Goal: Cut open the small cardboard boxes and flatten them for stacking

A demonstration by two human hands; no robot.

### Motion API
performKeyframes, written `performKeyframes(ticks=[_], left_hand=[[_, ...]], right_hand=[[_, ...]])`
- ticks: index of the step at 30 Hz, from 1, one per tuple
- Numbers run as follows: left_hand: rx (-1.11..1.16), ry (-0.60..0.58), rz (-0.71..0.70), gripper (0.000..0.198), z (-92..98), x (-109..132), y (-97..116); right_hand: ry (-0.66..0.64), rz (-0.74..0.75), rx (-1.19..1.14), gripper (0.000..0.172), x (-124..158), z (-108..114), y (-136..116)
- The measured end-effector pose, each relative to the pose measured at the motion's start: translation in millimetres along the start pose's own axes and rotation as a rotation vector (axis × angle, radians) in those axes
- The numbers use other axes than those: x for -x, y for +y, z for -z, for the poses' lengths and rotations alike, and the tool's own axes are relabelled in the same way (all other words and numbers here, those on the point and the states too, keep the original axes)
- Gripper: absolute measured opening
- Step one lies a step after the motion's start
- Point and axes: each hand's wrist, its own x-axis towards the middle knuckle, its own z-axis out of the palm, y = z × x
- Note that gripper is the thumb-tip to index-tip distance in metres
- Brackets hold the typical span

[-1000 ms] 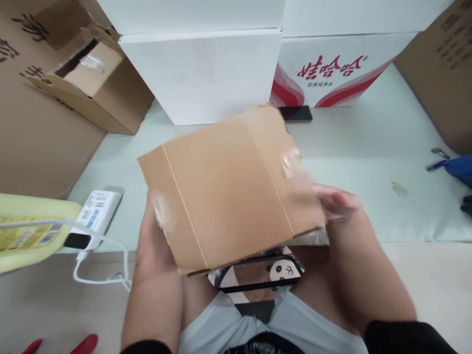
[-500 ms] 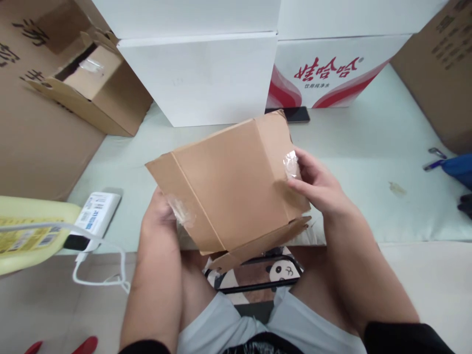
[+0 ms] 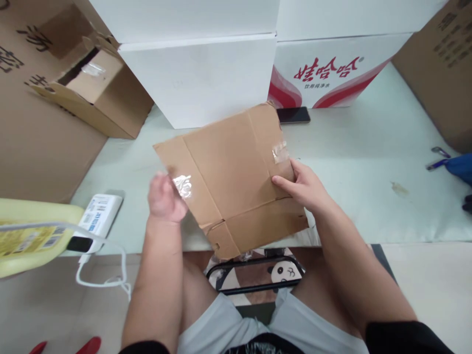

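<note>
A flattened brown cardboard box (image 3: 228,164) with creased flaps lies tilted in front of me, its near end over the edge of the pale green surface. My right hand (image 3: 300,184) grips its right side, thumb on top and the other fingers mostly hidden underneath. Beside the left edge is my left hand (image 3: 166,197), its fingers curled but smeared by motion; whether it touches the cardboard I cannot tell. Clear tape sticks to the left flap (image 3: 183,186) and to the right flap (image 3: 280,152).
White cartons (image 3: 199,83) stand at the back, with a black phone (image 3: 294,115) before them. An open brown box (image 3: 110,93) sits back left. A white power bank (image 3: 101,216) with a cable and a yellow bottle (image 3: 40,236) are at left, a blue pouch (image 3: 459,169) at right.
The cardboard has flattened out, its near flap folding down into view. My left hand has come up from under the left edge to beside it. My right hand keeps its hold.
</note>
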Motion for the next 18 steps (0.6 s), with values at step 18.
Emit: performKeyframes(ticks=[18], left_hand=[[0.206, 0.194, 0.076, 0.030, -0.7, -18, -32]], right_hand=[[-0.120, -0.156, -0.193, 0.058, 30, -16, 6]])
